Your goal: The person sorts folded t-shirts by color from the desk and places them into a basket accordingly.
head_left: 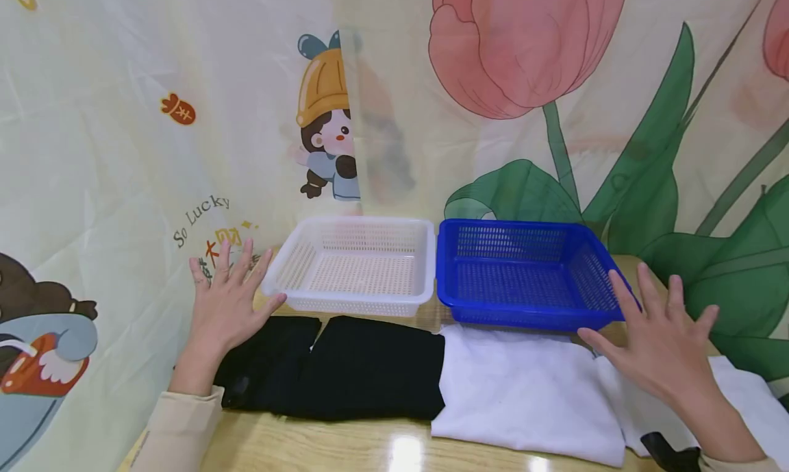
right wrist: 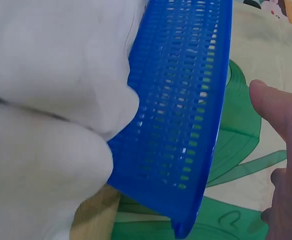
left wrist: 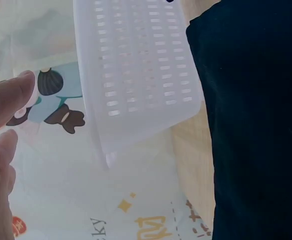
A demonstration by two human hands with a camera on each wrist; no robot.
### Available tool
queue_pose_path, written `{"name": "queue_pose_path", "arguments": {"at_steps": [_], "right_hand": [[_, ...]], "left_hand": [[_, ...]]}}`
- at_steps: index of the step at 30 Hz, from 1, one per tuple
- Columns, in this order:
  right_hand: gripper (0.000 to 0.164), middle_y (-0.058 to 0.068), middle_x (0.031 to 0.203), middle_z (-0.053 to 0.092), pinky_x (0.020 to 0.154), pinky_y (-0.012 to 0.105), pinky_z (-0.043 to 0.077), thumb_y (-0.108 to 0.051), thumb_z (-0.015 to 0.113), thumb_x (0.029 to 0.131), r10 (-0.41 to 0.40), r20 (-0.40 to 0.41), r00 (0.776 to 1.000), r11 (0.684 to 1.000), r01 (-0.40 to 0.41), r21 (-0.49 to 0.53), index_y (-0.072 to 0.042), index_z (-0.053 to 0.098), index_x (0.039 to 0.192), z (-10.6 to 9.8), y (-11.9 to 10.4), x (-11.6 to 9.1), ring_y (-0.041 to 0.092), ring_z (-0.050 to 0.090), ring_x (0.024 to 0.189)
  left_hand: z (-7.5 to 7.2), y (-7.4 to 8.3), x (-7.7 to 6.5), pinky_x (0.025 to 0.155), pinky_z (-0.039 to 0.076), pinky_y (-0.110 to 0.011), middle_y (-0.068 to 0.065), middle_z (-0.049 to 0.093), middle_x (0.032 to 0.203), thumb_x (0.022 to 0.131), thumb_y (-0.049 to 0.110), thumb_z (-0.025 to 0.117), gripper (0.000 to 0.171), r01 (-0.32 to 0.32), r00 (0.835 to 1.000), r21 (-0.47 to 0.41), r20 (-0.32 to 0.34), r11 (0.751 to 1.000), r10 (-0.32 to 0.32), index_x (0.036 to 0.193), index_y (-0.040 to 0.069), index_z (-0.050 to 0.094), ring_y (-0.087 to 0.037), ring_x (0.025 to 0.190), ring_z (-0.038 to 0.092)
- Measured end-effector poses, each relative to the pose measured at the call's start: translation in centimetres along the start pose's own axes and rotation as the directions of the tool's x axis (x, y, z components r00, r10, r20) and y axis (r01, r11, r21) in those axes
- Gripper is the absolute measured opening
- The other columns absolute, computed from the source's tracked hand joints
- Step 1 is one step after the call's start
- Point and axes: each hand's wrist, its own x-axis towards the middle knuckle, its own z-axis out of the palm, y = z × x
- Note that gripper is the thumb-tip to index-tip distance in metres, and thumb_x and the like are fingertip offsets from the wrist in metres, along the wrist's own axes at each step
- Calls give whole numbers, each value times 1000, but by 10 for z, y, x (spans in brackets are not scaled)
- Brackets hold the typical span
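Note:
My left hand (head_left: 228,311) is raised with fingers spread, over the left end of the folded black cloth (head_left: 376,369), close to the white basket (head_left: 354,304). On the other side my right hand (head_left: 662,345) hangs with fingers spread above the folded white cloth (head_left: 524,390), near the right corner of the blue basket (head_left: 530,314). Neither hand holds anything. Only part of the left hand (left wrist: 1,150) shows in the left wrist view, beside the white basket (left wrist: 141,65). Similarly, the right wrist view catches part of the right hand (right wrist: 290,160) beside the blue basket (right wrist: 175,110).
Both baskets stand side by side at the back of the wooden table (head_left: 327,444), the cloths in front of them. More white cloth (head_left: 746,396) lies at the far right, partly behind my right arm. A printed curtain (head_left: 246,81) hangs behind the table.

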Motion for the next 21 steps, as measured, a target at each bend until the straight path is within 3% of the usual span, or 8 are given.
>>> {"name": "queue_pose_path", "arguments": {"at_steps": [6,14,21], "right_hand": [[116,25,176,-6,104,91,-11,-72,69,89,-29,5,1000,997,28,67,-23,4,173,-2,-16,3,61,-15,154],[120,25,176,0,107,91,11,-67,77,86,-63,-16,998,986,65,152,-19,9,173,-1,-39,8,62,-2,156],[121,27,176,3,95,95,21,-56,86,84,-86,-5,996,953,84,291,-16,12,172,-5,-61,9,66,12,152]], "left_hand": [[-1,1,0,117,-22,-73,-9,-1,179,100,68,54,90,5,1000,-14,4,1000,-5,171,23,23,-32,162,-22],[-1,-1,-5,116,-19,-77,-10,0,179,101,67,55,91,4,1000,-90,12,996,-3,172,22,20,-38,162,-17],[-4,0,-12,114,-9,-85,-10,0,179,101,64,59,93,-2,1000,-207,4,978,3,172,22,18,-42,163,-12]]}}
